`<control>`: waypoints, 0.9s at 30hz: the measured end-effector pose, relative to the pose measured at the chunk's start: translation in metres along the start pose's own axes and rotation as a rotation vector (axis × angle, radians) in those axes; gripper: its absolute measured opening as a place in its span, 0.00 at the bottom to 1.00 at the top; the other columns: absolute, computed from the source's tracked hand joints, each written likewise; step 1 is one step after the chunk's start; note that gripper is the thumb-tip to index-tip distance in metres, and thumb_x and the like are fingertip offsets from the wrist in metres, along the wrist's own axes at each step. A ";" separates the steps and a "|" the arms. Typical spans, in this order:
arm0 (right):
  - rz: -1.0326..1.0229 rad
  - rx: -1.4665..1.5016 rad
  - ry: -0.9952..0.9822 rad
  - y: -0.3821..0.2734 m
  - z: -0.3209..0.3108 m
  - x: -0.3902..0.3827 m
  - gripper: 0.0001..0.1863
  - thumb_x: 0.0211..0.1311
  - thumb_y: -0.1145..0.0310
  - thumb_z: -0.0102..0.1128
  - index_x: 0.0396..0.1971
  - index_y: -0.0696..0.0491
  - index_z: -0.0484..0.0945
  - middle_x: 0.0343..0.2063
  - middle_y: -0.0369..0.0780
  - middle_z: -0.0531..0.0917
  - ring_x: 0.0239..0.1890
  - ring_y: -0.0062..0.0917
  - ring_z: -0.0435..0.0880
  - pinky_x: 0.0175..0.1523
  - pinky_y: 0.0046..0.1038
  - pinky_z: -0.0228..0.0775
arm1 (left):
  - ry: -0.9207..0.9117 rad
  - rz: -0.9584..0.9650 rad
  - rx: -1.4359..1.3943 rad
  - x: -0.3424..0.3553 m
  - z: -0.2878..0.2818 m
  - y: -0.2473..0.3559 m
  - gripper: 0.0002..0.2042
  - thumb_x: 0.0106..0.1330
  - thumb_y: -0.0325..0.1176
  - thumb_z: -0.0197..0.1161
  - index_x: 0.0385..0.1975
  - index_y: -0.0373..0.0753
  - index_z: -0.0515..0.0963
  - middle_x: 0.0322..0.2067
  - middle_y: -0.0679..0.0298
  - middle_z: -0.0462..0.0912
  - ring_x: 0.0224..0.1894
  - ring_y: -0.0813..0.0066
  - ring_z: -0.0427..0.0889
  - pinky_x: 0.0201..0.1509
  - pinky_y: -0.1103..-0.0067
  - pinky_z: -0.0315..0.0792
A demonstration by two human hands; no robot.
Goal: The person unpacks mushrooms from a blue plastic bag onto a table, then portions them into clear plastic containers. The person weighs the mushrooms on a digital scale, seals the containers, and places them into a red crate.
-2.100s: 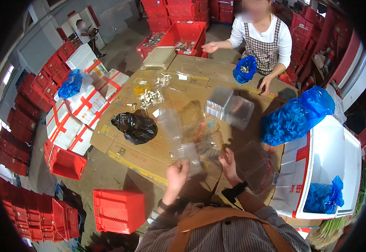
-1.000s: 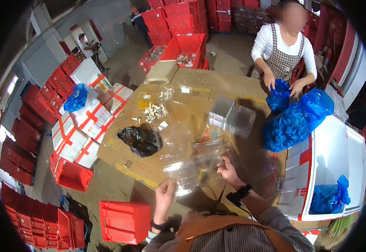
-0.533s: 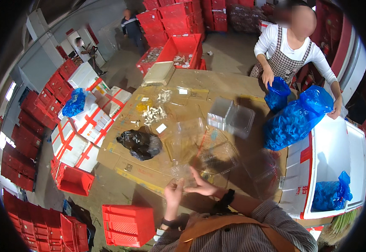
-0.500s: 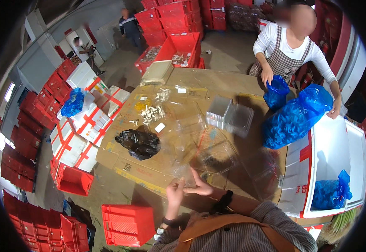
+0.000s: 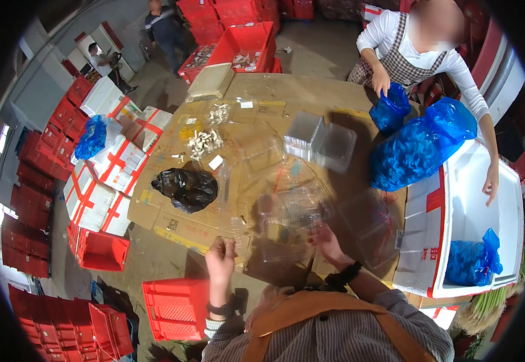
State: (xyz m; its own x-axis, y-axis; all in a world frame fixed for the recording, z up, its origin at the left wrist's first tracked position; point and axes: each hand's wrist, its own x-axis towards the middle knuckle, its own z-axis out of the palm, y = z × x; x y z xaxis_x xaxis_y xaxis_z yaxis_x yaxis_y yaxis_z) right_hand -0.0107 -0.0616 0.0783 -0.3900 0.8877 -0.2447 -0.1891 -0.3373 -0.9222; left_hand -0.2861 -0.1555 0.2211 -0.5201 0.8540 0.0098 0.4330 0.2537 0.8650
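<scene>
In the lower middle my left hand (image 5: 220, 254) has its fingers pinched together at the cardboard's near edge. A thin clear plastic piece (image 5: 239, 228) shows just above its fingertips and seems to be held there. My right hand (image 5: 330, 246) reaches over the cardboard, its fingers at the right edge of a clear plastic clamshell container (image 5: 287, 208). That container is see-through, so its outline is hard to follow. A black plastic bag (image 5: 187, 189) lies to the left, with a pile of small white mushroom-like pieces (image 5: 204, 143) beyond it.
More clear containers (image 5: 303, 134) stand farther back on the cardboard-covered table (image 5: 310, 90). At right, a co-worker's hand (image 5: 382, 81) holds a blue bag (image 5: 390, 110) beside a large blue bag (image 5: 410, 154) and a white foam box (image 5: 418, 241). A red crate (image 5: 175, 309) sits below left.
My hands, together before, have moved apart: the left leftward, the right rightward to the container. The co-worker's other hand has let go of the large blue bag and dropped over the foam box.
</scene>
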 end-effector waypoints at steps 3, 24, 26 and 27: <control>-0.010 -0.125 0.099 -0.008 -0.025 -0.013 0.21 0.63 0.73 0.50 0.57 0.57 0.62 0.40 0.39 0.78 0.39 0.21 0.77 0.42 0.22 0.70 | 0.100 0.220 0.396 0.019 0.006 -0.010 0.10 0.62 0.34 0.57 0.22 0.37 0.71 0.14 0.59 0.74 0.16 0.67 0.74 0.20 0.74 0.66; 0.047 -0.071 0.407 -0.025 -0.103 -0.093 0.17 0.62 0.65 0.52 0.45 0.60 0.73 0.41 0.37 0.75 0.44 0.23 0.73 0.46 0.26 0.68 | -0.546 0.373 0.835 0.041 0.146 -0.073 0.09 0.53 0.33 0.54 0.35 0.42 0.74 0.31 0.58 0.79 0.39 0.65 0.78 0.59 0.55 0.54; -0.012 -0.212 0.372 -0.026 -0.101 -0.084 0.18 0.62 0.63 0.50 0.46 0.59 0.73 0.35 0.35 0.77 0.35 0.22 0.75 0.40 0.24 0.69 | -0.498 0.427 1.045 0.045 0.119 -0.088 0.08 0.53 0.34 0.55 0.32 0.43 0.75 0.30 0.59 0.79 0.37 0.67 0.79 0.60 0.54 0.52; -0.119 -0.183 0.358 -0.024 -0.099 -0.079 0.18 0.62 0.63 0.50 0.47 0.59 0.72 0.34 0.35 0.77 0.33 0.21 0.75 0.38 0.24 0.68 | -0.513 0.410 0.958 0.047 0.105 -0.093 0.08 0.53 0.35 0.56 0.32 0.43 0.75 0.34 0.58 0.78 0.41 0.65 0.77 0.60 0.53 0.52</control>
State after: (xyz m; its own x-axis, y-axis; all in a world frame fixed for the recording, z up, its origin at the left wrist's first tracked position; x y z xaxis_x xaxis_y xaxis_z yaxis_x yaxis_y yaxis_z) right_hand 0.1137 -0.0924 0.0898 -0.0309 0.9809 -0.1921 -0.0379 -0.1932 -0.9804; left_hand -0.2737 -0.0917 0.0881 0.0528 0.9799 -0.1926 0.9936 -0.0323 0.1079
